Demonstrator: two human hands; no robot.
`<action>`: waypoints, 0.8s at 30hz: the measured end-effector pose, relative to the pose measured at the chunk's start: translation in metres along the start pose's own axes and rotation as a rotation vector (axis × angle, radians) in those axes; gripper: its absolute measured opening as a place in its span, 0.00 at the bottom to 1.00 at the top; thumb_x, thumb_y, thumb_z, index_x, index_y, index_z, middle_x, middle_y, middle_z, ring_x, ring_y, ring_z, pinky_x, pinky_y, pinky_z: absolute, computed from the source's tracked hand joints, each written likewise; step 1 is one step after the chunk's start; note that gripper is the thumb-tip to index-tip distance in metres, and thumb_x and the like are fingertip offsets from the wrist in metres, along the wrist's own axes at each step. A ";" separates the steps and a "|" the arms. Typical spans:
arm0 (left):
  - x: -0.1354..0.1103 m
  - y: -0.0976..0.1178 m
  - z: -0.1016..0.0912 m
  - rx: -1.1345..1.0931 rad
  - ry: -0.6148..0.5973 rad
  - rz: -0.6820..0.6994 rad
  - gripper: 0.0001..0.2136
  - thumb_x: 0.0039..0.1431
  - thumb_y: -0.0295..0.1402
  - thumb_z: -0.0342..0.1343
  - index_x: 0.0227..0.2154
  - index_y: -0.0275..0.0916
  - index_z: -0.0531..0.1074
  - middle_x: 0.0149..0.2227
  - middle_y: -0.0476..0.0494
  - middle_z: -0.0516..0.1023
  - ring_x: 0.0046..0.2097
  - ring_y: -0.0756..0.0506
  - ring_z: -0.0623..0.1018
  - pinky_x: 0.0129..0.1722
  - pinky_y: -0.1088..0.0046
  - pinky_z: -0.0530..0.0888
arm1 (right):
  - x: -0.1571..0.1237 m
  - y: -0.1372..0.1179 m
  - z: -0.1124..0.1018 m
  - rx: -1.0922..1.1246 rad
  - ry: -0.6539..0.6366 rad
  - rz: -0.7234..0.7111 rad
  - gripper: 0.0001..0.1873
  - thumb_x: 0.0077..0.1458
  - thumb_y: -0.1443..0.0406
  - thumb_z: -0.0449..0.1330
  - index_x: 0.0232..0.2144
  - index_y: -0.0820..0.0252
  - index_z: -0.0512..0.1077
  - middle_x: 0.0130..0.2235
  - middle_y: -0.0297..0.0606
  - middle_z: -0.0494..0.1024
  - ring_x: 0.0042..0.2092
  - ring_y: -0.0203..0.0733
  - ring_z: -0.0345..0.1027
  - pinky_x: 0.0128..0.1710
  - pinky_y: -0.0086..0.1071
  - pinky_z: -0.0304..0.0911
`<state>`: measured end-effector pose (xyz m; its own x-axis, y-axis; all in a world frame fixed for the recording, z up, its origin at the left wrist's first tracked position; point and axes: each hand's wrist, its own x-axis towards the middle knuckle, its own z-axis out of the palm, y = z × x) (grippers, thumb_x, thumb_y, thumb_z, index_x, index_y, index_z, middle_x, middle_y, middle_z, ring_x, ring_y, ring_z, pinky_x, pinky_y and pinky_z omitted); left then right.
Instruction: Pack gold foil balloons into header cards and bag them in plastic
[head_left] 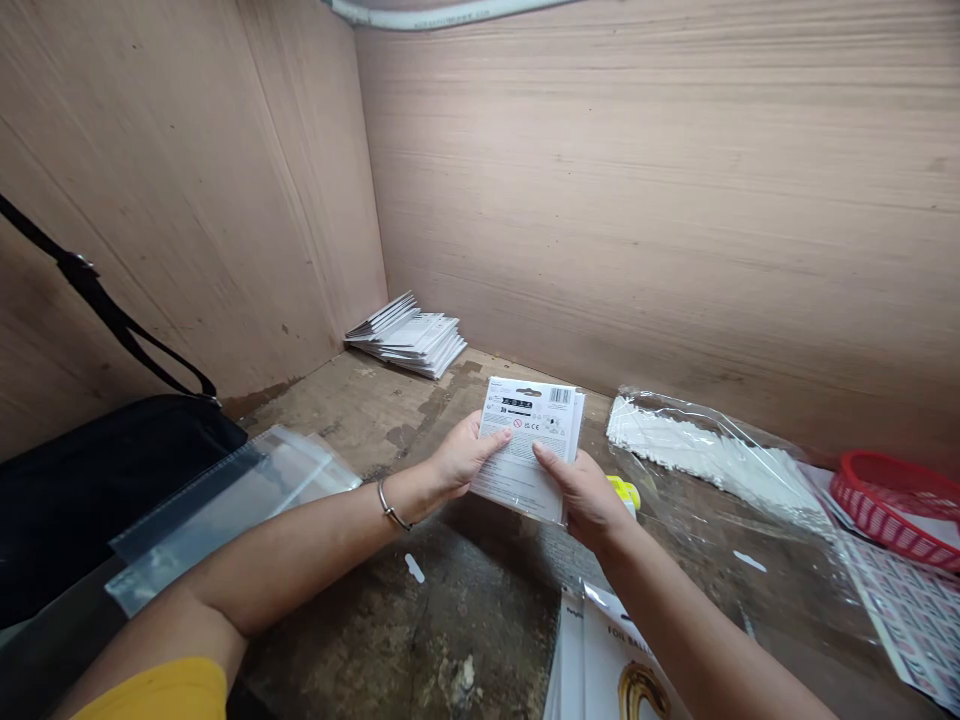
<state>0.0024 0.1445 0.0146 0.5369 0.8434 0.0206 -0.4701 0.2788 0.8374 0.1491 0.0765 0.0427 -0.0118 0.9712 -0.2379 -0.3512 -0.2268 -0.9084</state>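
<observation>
1. Plywood walls (637,200) are closing in the back and left of the workspace.
2. A worn, stained table (465,620) is carrying everything.
3. A black bag (90,480) is lying at the far left, its strap running up the wall.
4. A clear bag of white sticks (705,450) is lying to the right, near the back wall.
5. Clear plastic sleeves (225,500) are resting against the black bag.
6. A sticker sheet (907,610) is lying at the right edge, just in front of a red basket (892,500).
7. Foil balloon packets (600,660) are showing under the right forearm.
8. A stack of white packets (412,338) is sitting in the corner.
9. A thin bundle of white printed packets (529,450) is being held above the table's middle, barcode side up.
10. The left hand (457,458) is gripping the bundle's left edge, thumb on top; the right hand (585,498) is gripping its lower right, thumb on top.
11. A small yellow object (626,490) is peeking out beside the right hand.
</observation>
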 end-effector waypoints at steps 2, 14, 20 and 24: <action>-0.001 -0.003 -0.002 0.013 0.031 0.004 0.24 0.43 0.40 0.71 0.41 0.34 0.73 0.41 0.36 0.81 0.44 0.37 0.79 0.47 0.58 0.73 | 0.001 0.003 0.001 -0.024 0.032 -0.032 0.29 0.38 0.55 0.73 0.43 0.60 0.76 0.49 0.47 0.79 0.54 0.58 0.70 0.56 0.50 0.64; -0.005 -0.004 -0.002 0.022 0.094 -0.012 0.25 0.42 0.40 0.72 0.40 0.33 0.72 0.42 0.35 0.80 0.43 0.39 0.79 0.47 0.58 0.73 | 0.003 0.009 0.001 -0.005 0.037 -0.020 0.26 0.39 0.56 0.72 0.41 0.61 0.77 0.44 0.46 0.81 0.51 0.57 0.73 0.53 0.50 0.66; -0.004 0.005 -0.010 -0.008 0.187 0.009 0.24 0.41 0.39 0.72 0.39 0.34 0.72 0.40 0.38 0.81 0.43 0.39 0.79 0.50 0.57 0.73 | -0.001 -0.004 -0.013 -0.065 0.083 0.019 0.19 0.46 0.52 0.66 0.37 0.57 0.75 0.40 0.45 0.82 0.46 0.58 0.75 0.46 0.51 0.70; 0.002 0.010 -0.022 -0.019 0.445 0.097 0.17 0.46 0.34 0.68 0.38 0.38 0.69 0.40 0.43 0.80 0.44 0.40 0.79 0.49 0.57 0.74 | -0.002 -0.025 -0.023 -0.562 0.349 -0.183 0.17 0.51 0.55 0.59 0.39 0.58 0.75 0.39 0.47 0.82 0.49 0.63 0.72 0.50 0.54 0.65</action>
<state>-0.0165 0.1595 0.0105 0.1384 0.9802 -0.1419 -0.5186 0.1938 0.8327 0.1791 0.0788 0.0579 0.3371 0.9385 -0.0751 0.2218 -0.1567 -0.9624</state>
